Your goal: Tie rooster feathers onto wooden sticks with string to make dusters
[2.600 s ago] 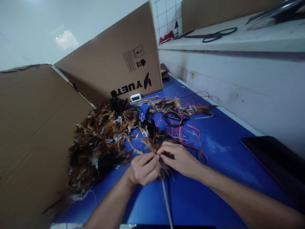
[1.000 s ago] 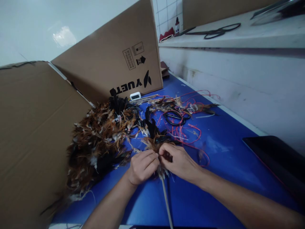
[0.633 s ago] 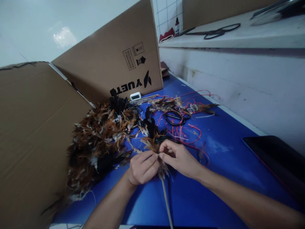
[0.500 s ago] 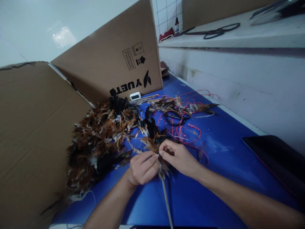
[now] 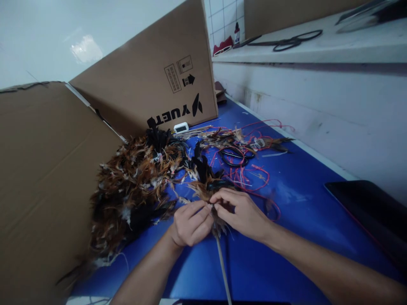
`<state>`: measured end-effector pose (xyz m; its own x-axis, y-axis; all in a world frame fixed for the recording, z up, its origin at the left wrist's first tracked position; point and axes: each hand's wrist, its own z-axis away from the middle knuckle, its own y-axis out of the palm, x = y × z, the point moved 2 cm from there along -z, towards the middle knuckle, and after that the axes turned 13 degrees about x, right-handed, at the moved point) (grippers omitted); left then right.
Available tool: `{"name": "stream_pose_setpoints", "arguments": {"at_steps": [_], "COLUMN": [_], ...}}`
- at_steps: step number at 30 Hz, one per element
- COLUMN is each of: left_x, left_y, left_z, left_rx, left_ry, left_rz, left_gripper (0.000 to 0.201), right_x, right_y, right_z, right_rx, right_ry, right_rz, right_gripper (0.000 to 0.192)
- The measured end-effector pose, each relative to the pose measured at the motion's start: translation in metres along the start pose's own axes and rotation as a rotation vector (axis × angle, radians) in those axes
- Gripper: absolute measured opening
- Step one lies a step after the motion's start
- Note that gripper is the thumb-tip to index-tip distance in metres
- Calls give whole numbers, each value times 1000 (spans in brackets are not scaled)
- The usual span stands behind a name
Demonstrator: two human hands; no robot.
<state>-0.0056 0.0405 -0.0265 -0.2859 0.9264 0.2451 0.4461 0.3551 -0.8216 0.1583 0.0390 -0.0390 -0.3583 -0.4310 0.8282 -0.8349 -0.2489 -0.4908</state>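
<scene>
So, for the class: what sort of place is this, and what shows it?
Probably a craft workspace, perhaps for feather work: a feather bundle, a bigger feather heap to its left, and tangled red string on a blue table.

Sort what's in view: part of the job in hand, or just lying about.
Likely the job's:
brown-and-black feather bundle, touched by left hand and right hand
thin pale wooden-looking stick
probably the big brown feather pile

Apparently lying about:
small white rectangular device
dark metal scissors on white ledge
</scene>
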Motion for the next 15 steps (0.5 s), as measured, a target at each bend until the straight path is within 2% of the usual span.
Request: {"name": "stream_pose_setpoints", "arguments": {"at_steps": [8,15], "left_x": [0,0], "left_y": [2,5], "left_z": [2,2], "left_rx": [3,5], "left_ry": [6,12], "left_rz": [-2,-2], "left_gripper": [10,11], "right_x": [0,-1], "right_y": [-3,1], "right_z": [1,0], "right_rx": [58,28], "right_ry": [-17,-39], "right_rz": [5,93], "right_gripper": [10,13]}}
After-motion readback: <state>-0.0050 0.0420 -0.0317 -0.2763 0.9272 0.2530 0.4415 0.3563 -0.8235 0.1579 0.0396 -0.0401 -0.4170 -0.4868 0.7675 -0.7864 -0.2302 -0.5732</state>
